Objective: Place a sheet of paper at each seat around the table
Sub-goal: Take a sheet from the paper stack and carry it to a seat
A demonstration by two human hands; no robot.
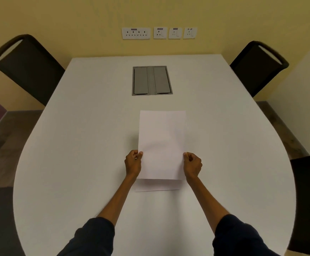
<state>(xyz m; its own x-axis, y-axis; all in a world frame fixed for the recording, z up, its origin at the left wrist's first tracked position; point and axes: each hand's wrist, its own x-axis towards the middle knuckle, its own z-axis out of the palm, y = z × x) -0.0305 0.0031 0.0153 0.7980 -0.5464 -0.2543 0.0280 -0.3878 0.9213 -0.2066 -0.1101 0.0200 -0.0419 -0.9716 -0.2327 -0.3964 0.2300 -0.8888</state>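
Left hand [133, 161] pinches the left edge of a sheet of paper [162, 141], my right hand [192, 164] pinches its right edge, holding it over the middle of the white surface [76, 145]. Under its near end another sheet [157, 185] lies flat on the surface.

Paper sheet [162, 145] between both hands

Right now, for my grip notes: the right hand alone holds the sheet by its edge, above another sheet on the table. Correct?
Not alone: the head view shows the left hand and the right hand each pinching a side edge of the sheet, above another sheet on the table.
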